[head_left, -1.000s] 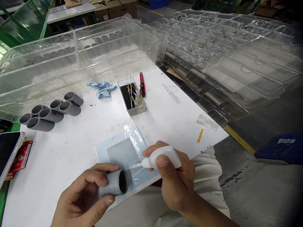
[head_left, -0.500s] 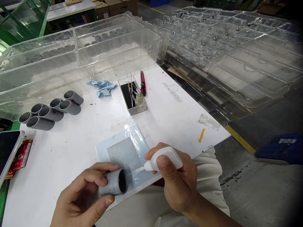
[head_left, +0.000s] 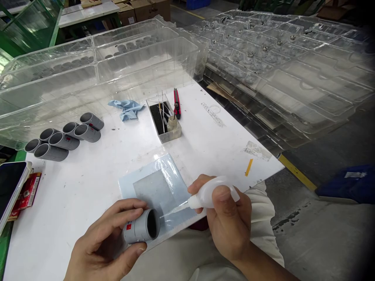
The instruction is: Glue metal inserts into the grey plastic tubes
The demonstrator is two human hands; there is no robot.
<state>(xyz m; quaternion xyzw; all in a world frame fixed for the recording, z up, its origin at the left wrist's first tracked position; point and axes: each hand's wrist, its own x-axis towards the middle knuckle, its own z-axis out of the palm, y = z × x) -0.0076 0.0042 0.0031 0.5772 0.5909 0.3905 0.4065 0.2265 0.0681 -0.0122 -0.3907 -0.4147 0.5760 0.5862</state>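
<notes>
My left hand [head_left: 108, 238] is closed around a short grey tube [head_left: 139, 229] with a red mark on its side; its dark open end faces right. In my right hand [head_left: 228, 218] is a white squeeze bottle [head_left: 209, 193], gripped between thumb and fingers. The bottle's thin clear nozzle points left and down, its tip close to the tube's rim; I cannot tell whether it touches. Beneath the tube lies a pale blue sheet [head_left: 125, 183] with a grey square pad [head_left: 152, 191] on it.
Several grey tubes [head_left: 63, 141] lie at the left. A blue cloth [head_left: 125, 107], a small clear box [head_left: 170, 136] with tools and a red utility knife [head_left: 176, 103] sit farther back. Clear plastic trays [head_left: 146, 58] border the table. A phone [head_left: 11, 183] is at the left edge.
My right hand and the bottle have moved a little right and up. The grey tube has turned slightly, showing more of its red mark, and my left fingers have shifted on it.
</notes>
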